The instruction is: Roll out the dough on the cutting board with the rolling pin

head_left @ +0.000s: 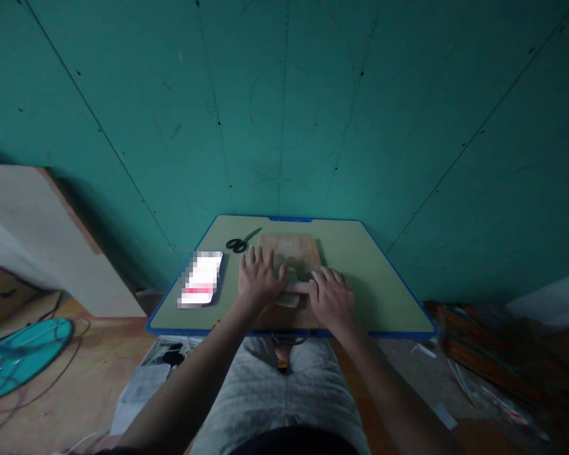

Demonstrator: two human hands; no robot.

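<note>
A pale rolling pin (pixel 298 287) lies crosswise over a wooden board (pixel 291 245), and both hands are on it. My left hand (pixel 260 277) rests palm down at its left end, fingers stretched out and spread over the board. At the right end, my right hand (pixel 332 297) has its fingers curled over the pin. Beneath the pin shows a flat pale piece (pixel 289 300), perhaps dough; part of it is hidden by the pin and my left hand.
The board lies on a small light-green table (pixel 374 278) with a blue rim. Black-handled scissors (pixel 239 244) lie behind my left hand. Left of it is a phone (pixel 201 279) with a blurred bright screen. A green wall (pixel 284 126) stands directly behind the table.
</note>
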